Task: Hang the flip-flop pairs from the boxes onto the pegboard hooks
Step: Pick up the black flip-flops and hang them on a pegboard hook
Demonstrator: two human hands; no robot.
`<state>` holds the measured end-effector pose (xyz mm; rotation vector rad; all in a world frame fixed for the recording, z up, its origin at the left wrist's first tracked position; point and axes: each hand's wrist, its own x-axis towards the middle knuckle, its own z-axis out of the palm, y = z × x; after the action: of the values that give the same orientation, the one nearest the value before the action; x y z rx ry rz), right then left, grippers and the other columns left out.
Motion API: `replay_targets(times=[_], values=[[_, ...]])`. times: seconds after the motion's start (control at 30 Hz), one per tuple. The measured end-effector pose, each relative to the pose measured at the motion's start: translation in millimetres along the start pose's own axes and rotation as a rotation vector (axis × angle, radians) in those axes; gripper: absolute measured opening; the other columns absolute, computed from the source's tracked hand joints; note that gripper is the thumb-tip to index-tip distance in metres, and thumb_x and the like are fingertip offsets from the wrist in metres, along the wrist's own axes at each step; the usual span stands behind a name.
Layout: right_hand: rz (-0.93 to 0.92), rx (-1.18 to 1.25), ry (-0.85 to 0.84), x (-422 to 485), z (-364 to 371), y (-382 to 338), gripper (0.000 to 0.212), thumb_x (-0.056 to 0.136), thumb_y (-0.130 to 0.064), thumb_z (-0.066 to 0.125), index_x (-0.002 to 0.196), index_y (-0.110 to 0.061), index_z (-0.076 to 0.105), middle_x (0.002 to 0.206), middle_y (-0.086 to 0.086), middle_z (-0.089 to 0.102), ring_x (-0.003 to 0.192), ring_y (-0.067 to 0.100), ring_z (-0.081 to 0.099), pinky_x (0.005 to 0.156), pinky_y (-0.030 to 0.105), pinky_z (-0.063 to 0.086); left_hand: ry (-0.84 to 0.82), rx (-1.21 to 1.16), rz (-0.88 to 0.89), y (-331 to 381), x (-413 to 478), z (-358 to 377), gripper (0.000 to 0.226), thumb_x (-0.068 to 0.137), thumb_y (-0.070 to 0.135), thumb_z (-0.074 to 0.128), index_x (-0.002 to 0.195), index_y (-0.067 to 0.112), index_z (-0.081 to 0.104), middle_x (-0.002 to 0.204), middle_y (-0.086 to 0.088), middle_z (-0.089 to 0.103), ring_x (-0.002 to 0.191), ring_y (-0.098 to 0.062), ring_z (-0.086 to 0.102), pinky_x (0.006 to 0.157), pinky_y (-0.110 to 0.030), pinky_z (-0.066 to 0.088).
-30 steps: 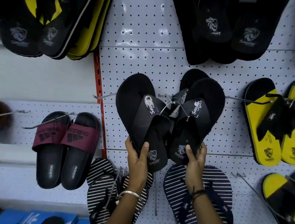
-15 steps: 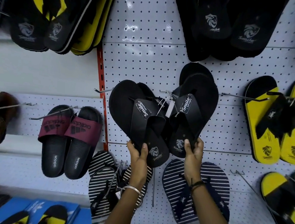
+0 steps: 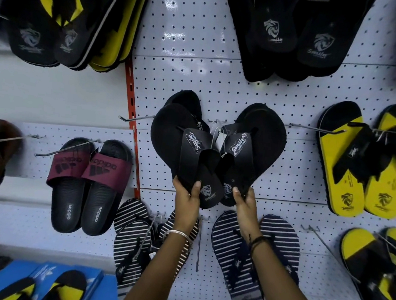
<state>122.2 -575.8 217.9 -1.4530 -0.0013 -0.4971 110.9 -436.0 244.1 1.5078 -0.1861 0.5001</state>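
Note:
Black flip-flop pairs (image 3: pixel 170 133) hang toe-up against the white pegboard (image 3: pixel 186 78), fanned out in a heart shape, their straps and white tag at a wire hook (image 3: pixel 214 121) in the middle. My left hand (image 3: pixel 187 202) grips the heel of the left black flip-flops. My right hand (image 3: pixel 244 204) grips the heel of the right black flip-flops (image 3: pixel 261 140). More soles show behind each front one.
An empty wire hook (image 3: pixel 135 117) juts out just left. Maroon slides (image 3: pixel 87 183) hang lower left, striped flip-flops (image 3: pixel 133 239) below my hands, yellow pairs (image 3: pixel 356 167) at right, black pairs (image 3: pixel 296 34) above. Blue boxes (image 3: pixel 39 281) holding yellow-black flip-flops sit at the bottom left.
The black flip-flops have swung apart at the toes into a wider fan, and the left ones have tilted more upright. The view has shifted down, showing the blue boxes.

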Motion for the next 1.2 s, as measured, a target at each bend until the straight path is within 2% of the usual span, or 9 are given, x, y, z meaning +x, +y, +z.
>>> replay_targets(times=[0.07,0.2,0.27,0.33,0.47,0.7,0.87,1.03,1.2], values=[[0.027,-0.035,-0.026,-3,3,0,0.056,0.095,-0.032,0.049,0.143,-0.010,0.031,0.143,0.002,0.044,0.130,0.017,0.043,0.111,0.032,0.032,0.001,0.046,0.021,-2,3,-4,0.063,0.093,0.025,0.051,0.144,0.010,0.017,0.140,-0.001,0.040,0.128,-0.011,0.039,0.102,-0.020,0.033],[0.013,-0.019,-0.018,-11,5,-3,0.048,0.096,-0.027,0.048,0.138,-0.009,0.036,0.135,0.002,0.049,0.118,0.013,0.048,0.099,0.026,0.038,-0.025,0.062,0.039,3,-1,-9,0.066,0.093,0.023,0.053,0.145,0.008,0.014,0.137,0.003,0.038,0.125,-0.006,0.037,0.087,0.006,0.031],[0.014,-0.011,-0.021,-18,5,-5,0.047,0.096,-0.027,0.049,0.138,-0.009,0.037,0.130,-0.003,0.049,0.115,0.012,0.048,0.097,0.025,0.038,-0.022,0.053,0.044,3,-4,-11,0.066,0.092,0.021,0.054,0.144,0.007,0.015,0.133,0.005,0.039,0.123,-0.006,0.039,0.082,0.008,0.032],[-0.005,-0.012,-0.026,-22,3,-1,0.043,0.094,-0.031,0.051,0.131,-0.012,0.044,0.128,-0.001,0.055,0.116,0.016,0.054,0.095,0.026,0.042,-0.024,0.056,0.042,0,-9,-14,0.067,0.091,0.024,0.056,0.143,0.009,0.017,0.133,0.004,0.042,0.123,-0.007,0.043,0.088,0.002,0.036],[0.009,-0.034,-0.034,-34,1,5,0.038,0.090,-0.035,0.056,0.121,-0.013,0.051,0.119,0.005,0.064,0.112,0.020,0.061,0.095,0.034,0.049,-0.061,0.033,0.014,0,-22,-19,0.075,0.087,0.031,0.061,0.144,0.014,0.015,0.137,0.000,0.044,0.128,-0.014,0.046,0.108,-0.031,0.040],[0.037,0.003,0.012,-64,-3,8,0.036,0.092,-0.036,0.051,0.123,-0.017,0.051,0.122,0.004,0.058,0.114,0.018,0.058,0.101,0.038,0.046,-0.098,0.002,0.033,6,-46,-30,0.075,0.085,0.020,0.066,0.141,0.016,0.017,0.111,0.018,0.052,0.093,0.021,0.056,0.078,-0.008,0.049],[0.140,0.080,0.084,-108,14,33,0.026,0.095,-0.031,0.048,0.111,-0.011,0.057,0.117,0.013,0.062,0.107,0.025,0.061,0.080,0.027,0.049,-0.056,0.020,-0.013,-9,-72,-62,0.085,0.075,0.051,0.067,0.141,0.028,0.018,0.137,-0.002,0.044,0.124,-0.009,0.046,0.107,-0.034,0.041],[0.206,-0.107,-0.017,-160,59,67,0.019,0.092,-0.015,0.055,0.109,-0.007,0.057,0.120,0.016,0.059,0.112,0.028,0.056,0.084,0.028,0.044,0.057,0.010,-0.071,-39,-102,-126,0.049,0.086,0.037,0.058,0.126,0.022,0.035,0.125,-0.006,0.052,0.115,-0.016,0.053,0.097,-0.025,0.045],[-0.155,-0.539,0.178,-197,116,73,0.031,0.083,-0.011,0.056,0.114,-0.007,0.056,0.125,0.019,0.055,0.122,0.036,0.045,0.104,0.046,0.032,0.257,0.040,-0.178,-84,-131,-224,0.031,0.092,0.025,0.053,0.118,0.014,0.041,0.114,-0.008,0.054,0.105,-0.016,0.054,0.081,-0.014,0.048]])
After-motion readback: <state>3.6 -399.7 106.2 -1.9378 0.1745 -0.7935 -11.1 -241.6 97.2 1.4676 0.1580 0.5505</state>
